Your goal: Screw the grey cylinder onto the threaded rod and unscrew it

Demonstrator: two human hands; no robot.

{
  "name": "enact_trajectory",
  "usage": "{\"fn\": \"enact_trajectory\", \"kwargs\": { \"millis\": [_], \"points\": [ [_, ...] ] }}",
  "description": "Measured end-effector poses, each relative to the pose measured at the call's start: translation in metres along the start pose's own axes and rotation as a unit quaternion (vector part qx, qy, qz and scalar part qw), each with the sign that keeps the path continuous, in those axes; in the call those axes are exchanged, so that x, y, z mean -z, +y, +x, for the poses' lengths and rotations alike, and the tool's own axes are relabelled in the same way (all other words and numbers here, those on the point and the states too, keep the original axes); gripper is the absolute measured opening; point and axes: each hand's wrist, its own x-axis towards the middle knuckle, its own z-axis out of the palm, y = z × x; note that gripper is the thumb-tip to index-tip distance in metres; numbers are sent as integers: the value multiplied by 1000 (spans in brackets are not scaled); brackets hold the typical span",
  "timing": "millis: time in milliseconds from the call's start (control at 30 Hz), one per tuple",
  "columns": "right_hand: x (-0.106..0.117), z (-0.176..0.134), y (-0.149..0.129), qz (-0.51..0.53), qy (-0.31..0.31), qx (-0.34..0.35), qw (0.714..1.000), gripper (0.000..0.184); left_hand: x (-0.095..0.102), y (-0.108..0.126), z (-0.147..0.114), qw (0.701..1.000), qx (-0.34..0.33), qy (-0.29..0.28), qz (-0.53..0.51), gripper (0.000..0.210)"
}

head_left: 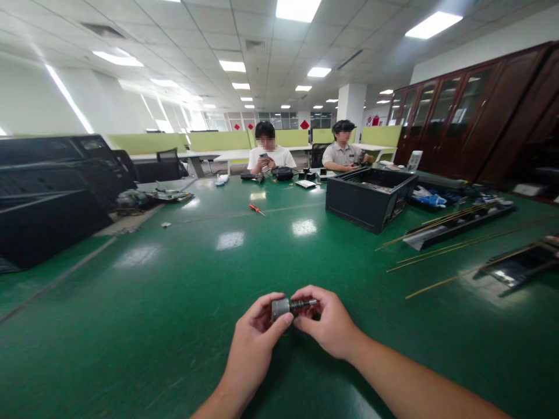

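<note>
A small grey metal cylinder with a spring-like coil and thin shaft, perhaps a small motor (pixel 280 308), is held just above the green table in front of me. My left hand (pixel 261 329) is closed around its thick body, thumb in front and fingers behind. The coiled shaft points right, into the fingers of my right hand (pixel 325 323). That hand is curled at the shaft, with the forefinger over it and the thumb below. Whether its fingertips press on the shaft or only lie beside it is hard to make out.
An orange screwdriver (pixel 255 208) lies on the green table (pixel 196 279). Farther right stand a black computer case (pixel 362 201) and a metal channel (pixel 463 227) with thin rods (pixel 428 259). Black casings (pixel 52 215) fill the left. Two people (pixel 271 157) sit across the table.
</note>
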Motion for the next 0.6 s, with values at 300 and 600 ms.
{"fn": "enact_trajectory", "kwargs": {
  "millis": [300,600],
  "points": [
    [0,0,0,1,7,2,1000,17,0,0,1,1000,4,-8,-5,42],
    [1,1,-2,-21,20,3,1000,17,1,-2,1,1000,17,-1,11,46]
  ]
}}
